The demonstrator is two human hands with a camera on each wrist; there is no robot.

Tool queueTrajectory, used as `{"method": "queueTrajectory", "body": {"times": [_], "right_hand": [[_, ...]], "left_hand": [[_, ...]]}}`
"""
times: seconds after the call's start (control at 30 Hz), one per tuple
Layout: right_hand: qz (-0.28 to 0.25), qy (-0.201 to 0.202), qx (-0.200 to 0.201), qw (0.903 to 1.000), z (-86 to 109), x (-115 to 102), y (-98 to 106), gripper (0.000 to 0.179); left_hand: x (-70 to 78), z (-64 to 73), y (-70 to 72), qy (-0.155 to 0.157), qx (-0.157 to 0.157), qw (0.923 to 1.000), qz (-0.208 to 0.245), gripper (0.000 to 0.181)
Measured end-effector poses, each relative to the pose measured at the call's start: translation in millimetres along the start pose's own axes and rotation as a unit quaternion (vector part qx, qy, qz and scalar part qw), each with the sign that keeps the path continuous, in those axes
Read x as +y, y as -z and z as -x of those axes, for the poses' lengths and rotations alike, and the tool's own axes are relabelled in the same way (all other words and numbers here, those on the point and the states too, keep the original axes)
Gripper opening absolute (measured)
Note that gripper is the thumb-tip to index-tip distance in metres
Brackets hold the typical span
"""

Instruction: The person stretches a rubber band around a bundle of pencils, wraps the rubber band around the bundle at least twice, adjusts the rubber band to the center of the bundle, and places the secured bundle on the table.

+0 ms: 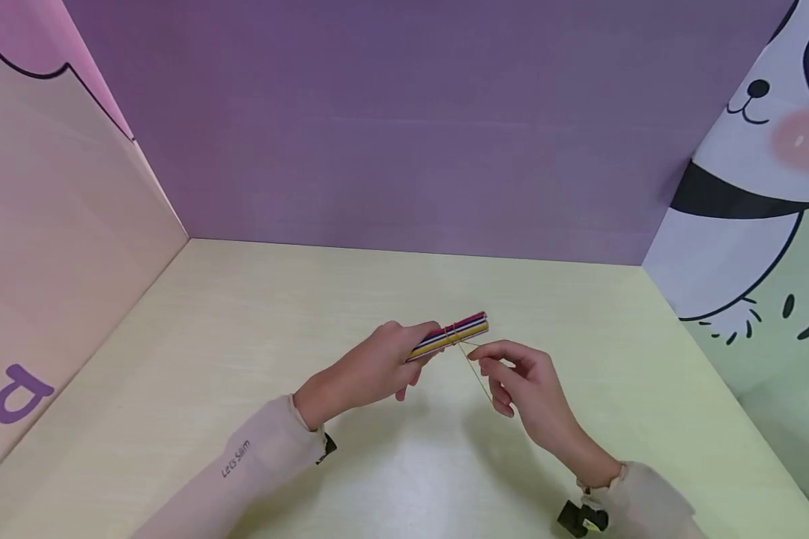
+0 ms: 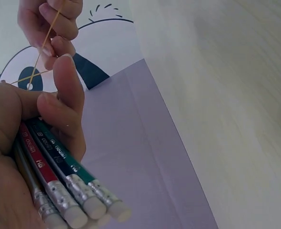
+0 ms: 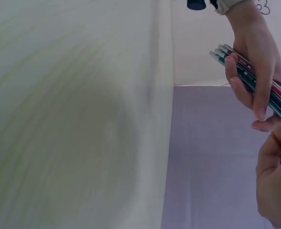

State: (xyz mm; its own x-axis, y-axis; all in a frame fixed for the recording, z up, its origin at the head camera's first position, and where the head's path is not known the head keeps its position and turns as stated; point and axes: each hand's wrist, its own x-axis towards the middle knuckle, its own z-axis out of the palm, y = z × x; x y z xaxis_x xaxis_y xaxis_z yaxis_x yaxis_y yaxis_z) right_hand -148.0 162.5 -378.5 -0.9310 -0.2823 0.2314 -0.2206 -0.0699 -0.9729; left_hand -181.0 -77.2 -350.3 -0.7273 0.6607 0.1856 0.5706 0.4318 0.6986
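My left hand (image 1: 376, 362) grips a bundle of pencils (image 1: 468, 327) above the table, its far end pointing right and slightly up. In the left wrist view, red, black and green pencils (image 2: 41, 160) show silver ferrules and white erasers. A thin yellowish rubber band (image 1: 476, 373) circles the bundle and stretches out from it in two strands. Just right of the bundle, my right hand (image 1: 529, 383) pulls the band, thumb and index finger close together and a strand running to the lower fingers. The right wrist view shows the pencils (image 3: 249, 76) lying across the left palm.
Beneath both hands is a pale wood-grain table (image 1: 297, 299). A purple panel (image 1: 404, 135) stands along its back. A pink panel (image 1: 61, 224) is at the left, and a panel with a printed panda (image 1: 735, 247) at the right. Each wrist wears a small dark device.
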Motion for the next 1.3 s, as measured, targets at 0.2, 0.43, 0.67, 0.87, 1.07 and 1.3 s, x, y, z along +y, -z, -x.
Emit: {"method": "queueTrajectory", "body": {"times": [0.2,0.43,0.67,0.87,1.07,1.3], "right_hand": [[0.01,-0.108,-0.048,0.9929,-5.1,12,4,0.005],[0.005,-0.134,-0.168,0.9766,-11.4,20,18,0.004],[0.178,-0.1,-0.191,0.9601,-15.5,9,31,0.027],[0.317,-0.041,-0.174,0.9315,-15.9,-2,37,0.026],[0.423,0.031,-0.165,0.8905,-12.2,-9,33,0.027],[0.595,0.212,-0.089,0.7701,2.7,-17,16,0.029]], "left_hand": [[1.3,0.9,-2.9,-0.019,-0.005,0.9957,-0.091,0.019],[4.4,1.2,-6.7,-0.052,-0.018,0.9802,-0.19,0.019],[4.3,3.6,-11.3,-0.031,-0.079,0.982,-0.168,0.017],[2.5,4.0,-14.2,0.013,-0.118,0.9857,-0.12,0.019],[-0.3,3.0,-17.8,0.061,-0.151,0.9839,-0.074,0.022],[-0.3,3.2,-22.7,0.077,-0.161,0.9817,-0.066,0.013]]}}
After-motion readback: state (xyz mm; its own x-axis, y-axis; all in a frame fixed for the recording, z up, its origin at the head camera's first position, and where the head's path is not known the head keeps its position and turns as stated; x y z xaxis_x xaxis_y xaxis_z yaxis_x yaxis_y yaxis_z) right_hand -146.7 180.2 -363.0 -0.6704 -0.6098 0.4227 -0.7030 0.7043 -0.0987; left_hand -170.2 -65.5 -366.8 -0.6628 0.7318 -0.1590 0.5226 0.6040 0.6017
